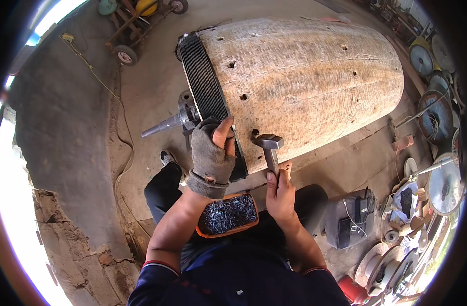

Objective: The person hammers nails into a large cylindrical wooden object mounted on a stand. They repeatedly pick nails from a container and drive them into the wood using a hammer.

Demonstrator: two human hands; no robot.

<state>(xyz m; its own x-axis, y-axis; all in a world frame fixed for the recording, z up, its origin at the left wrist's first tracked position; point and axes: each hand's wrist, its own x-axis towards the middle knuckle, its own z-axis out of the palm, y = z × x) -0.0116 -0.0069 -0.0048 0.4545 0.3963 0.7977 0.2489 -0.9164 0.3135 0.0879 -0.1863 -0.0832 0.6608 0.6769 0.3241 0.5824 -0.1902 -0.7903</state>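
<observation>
A large pale drum with a ribbed, worn surface (309, 84) lies on its side before me, with dark holes in it. A black grooved strip (206, 72) runs round its left end, and a metal shaft (162, 126) juts out there. My left hand (214, 157), in a grey glove with bare fingertips, rests at the black strip; whether its fingers hold something small is hidden. My right hand (281, 193), bare, grips the handle of a steel-headed hammer (269, 143), its head close to the drum's surface. An orange container (227, 232) full of small metal nails sits between my legs.
A grey case (334, 222) with a black device and cable stands at the right. Beyond it are large discs (445, 187), spools (386, 267) and a red container (353, 290). A yellow cable (122, 103) runs along the floor at left, near a wheeled cart (126, 55).
</observation>
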